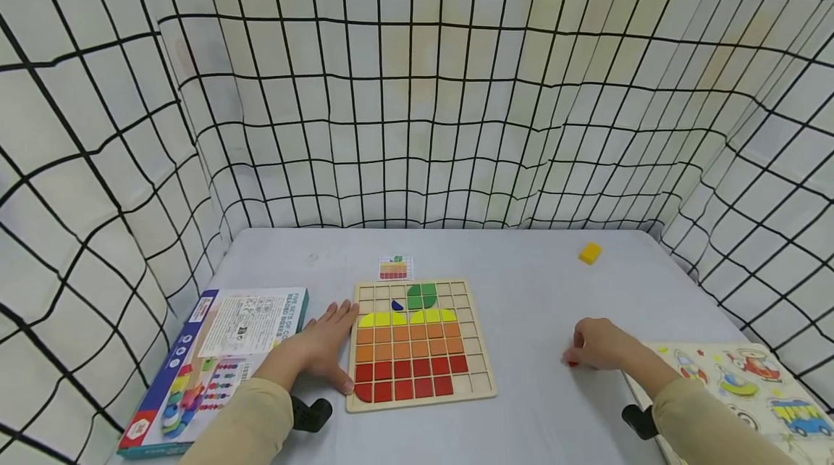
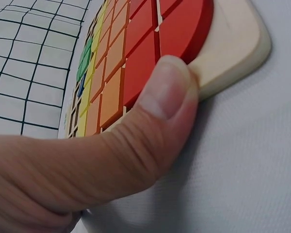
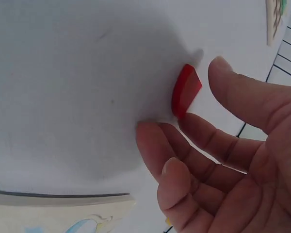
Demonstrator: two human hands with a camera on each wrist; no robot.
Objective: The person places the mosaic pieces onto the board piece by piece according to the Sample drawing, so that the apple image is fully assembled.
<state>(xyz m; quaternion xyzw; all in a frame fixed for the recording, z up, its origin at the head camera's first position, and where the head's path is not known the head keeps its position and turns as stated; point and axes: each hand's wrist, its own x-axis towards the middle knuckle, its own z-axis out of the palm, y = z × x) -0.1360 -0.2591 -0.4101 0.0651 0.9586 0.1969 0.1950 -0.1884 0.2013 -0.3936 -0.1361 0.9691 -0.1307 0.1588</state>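
Note:
A wooden grid board (image 1: 483, 363) lies mid-table, bearing red, orange, yellow, green and blue pieces. My left hand (image 1: 326, 343) rests along its left side, fingers extended. In the left wrist view the thumb (image 2: 167, 92) touches the edge near a rounded red corner piece (image 2: 186, 29). Right of the board, my right hand (image 1: 601, 343) is low over the table. A red piece with one curved side (image 3: 186, 90) stands tilted at its index fingertip in the right wrist view; the thumb is apart from it and the other fingers are bent.
A small pattern card (image 1: 395, 268) lies behind the board. A toy box (image 1: 221, 363) is at the left, a picture puzzle board (image 1: 743, 378) at the right. A yellow block (image 1: 590, 253) sits at the back right. Black netting (image 1: 417, 103) surrounds the table's back and sides.

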